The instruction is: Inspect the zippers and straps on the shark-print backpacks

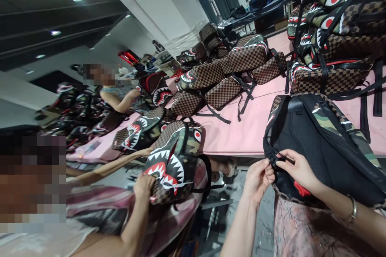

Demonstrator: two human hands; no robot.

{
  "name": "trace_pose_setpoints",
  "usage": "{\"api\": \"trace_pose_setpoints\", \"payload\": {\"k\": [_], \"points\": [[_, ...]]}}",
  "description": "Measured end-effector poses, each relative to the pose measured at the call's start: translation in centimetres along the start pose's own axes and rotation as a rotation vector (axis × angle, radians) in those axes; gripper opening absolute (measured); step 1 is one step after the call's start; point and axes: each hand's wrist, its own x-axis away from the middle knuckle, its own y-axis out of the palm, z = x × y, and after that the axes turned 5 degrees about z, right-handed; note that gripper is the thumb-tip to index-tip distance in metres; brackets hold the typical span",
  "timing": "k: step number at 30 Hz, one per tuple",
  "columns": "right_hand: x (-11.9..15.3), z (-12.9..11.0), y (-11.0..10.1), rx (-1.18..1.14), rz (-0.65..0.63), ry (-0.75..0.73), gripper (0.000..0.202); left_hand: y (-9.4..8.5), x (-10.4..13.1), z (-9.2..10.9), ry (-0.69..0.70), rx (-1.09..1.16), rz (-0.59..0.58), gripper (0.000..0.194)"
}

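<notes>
A backpack (325, 156) lies with its black padded back panel up, on my lap and against the edge of the pink table. Camouflage and checkered cloth shows along its straps and sides. At its left edge, my left hand (259, 178) is closed in a pinch; what sits between the fingertips is too small to make out. Close beside it, my right hand (301, 173) pinches a thin black strip (287, 158) by the bag's edge. Beneath that hand a bit of red material (300, 189) shows. A bracelet circles my right wrist.
Checkered backpacks (223, 92) with shark-mouth prints lie along the pink table (220, 134). More are stacked (334, 44) at right, straps hanging down. On my left a person handles a shark-print backpack (173, 164); another person (117, 96) works farther back.
</notes>
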Motion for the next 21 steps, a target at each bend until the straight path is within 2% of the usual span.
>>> {"api": "trace_pose_setpoints", "payload": {"k": [2, 5, 8, 15, 18, 21], "points": [[-0.1, -0.3, 0.0, 0.013, -0.002, -0.015, 0.016, 0.0, 0.2, -0.1, 0.032, -0.070, 0.029, 0.029], [-0.1, -0.7, 0.0, 0.084, -0.022, -0.029, 0.017, 0.0, 0.0, -0.6, 0.135, -0.215, 0.145, 0.031], [-0.1, -0.6, 0.0, 0.174, -0.035, -0.024, 0.018, 0.1, -0.4, -1.1, 0.204, -0.244, 0.217, 0.034], [1.2, -0.9, 0.0, 0.292, 0.031, -0.127, 0.018, 0.7, -0.9, -1.7, 0.132, -0.058, 0.217, 0.054], [1.4, -1.4, -0.1, 0.341, 0.023, -0.182, 0.014, 1.0, -0.8, -1.9, 0.108, 0.024, 0.206, 0.055], [0.9, -1.4, -0.2, 0.353, -0.012, -0.139, 0.016, 1.0, -0.8, -2.1, 0.053, 0.064, 0.174, 0.051]]}}
